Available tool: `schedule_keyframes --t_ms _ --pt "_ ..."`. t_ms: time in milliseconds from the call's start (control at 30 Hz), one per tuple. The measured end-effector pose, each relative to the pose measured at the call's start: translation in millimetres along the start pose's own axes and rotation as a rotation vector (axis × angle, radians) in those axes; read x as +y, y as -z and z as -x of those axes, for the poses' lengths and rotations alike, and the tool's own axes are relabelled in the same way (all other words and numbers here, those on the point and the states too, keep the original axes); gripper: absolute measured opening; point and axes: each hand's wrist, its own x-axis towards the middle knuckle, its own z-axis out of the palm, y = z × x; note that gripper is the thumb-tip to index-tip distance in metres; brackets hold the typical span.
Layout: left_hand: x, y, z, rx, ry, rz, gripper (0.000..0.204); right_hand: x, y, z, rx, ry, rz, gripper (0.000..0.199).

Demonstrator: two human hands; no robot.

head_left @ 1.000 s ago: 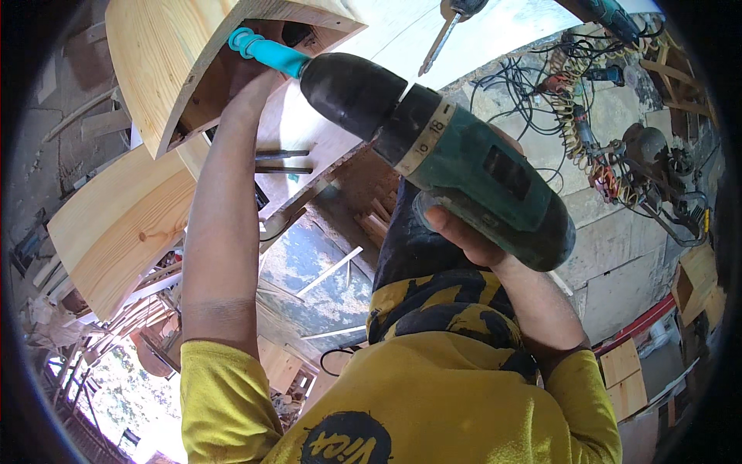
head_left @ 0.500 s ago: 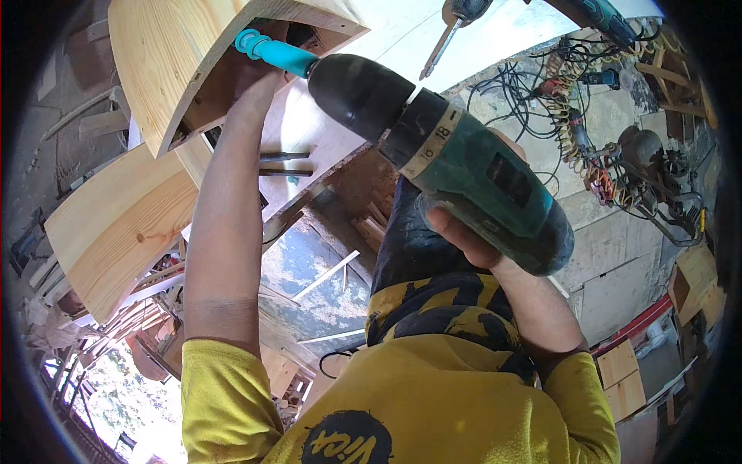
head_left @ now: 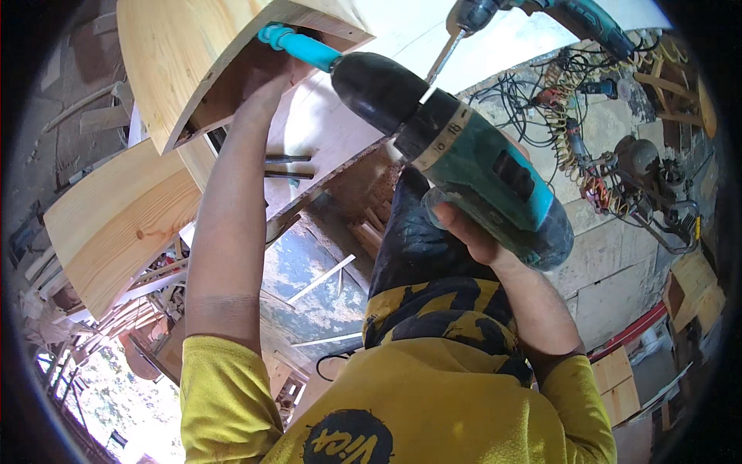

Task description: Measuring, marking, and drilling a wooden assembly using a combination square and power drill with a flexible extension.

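My right hand (head_left: 468, 232) is wrapped round the handle of a dark green and black cordless drill (head_left: 495, 174), seen from above. From its chuck a turquoise sleeve-like bit holder (head_left: 308, 49) points up and left, its tip inside the hollow of a curved pale wooden piece (head_left: 185, 58). Into that same hollow reaches my left hand (head_left: 267, 81), close beside the turquoise holder. Its fingers are hidden in shadow, so I cannot see whether they grip anything. The wooden piece rests on a pale work surface (head_left: 328, 116).
A second drill (head_left: 479, 11) with a long bit lies at the far side. Two dark rods (head_left: 287, 158) lie beside my left forearm. Another curved wooden piece (head_left: 124, 224) stands at the left. Tangled cables and coiled hoses (head_left: 572, 131) cover the floor at right.
The wooden piece and the turquoise holder appear slightly farther right in the picture. The drill has tilted a little, and more of the second drill shows. My right hand keeps its grip.
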Motion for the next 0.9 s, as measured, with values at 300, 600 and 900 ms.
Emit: schedule_keyframes --t_ms 300,600,900 --pt "8.3 -10.1 -2.0 0.144 -0.025 0.033 0.054 -2.7 22.6 9.1 -0.002 -0.220 0.330 0.065" --pt "16.9 -22.7 -13.2 0.295 -0.038 0.063 0.054 7.2 35.5 7.7 -0.065 -0.142 0.231 0.058" --pt "24.6 -21.6 -15.9 0.323 -0.032 0.102 0.055 5.0 27.8 -1.7 -0.066 -0.079 0.223 0.059"
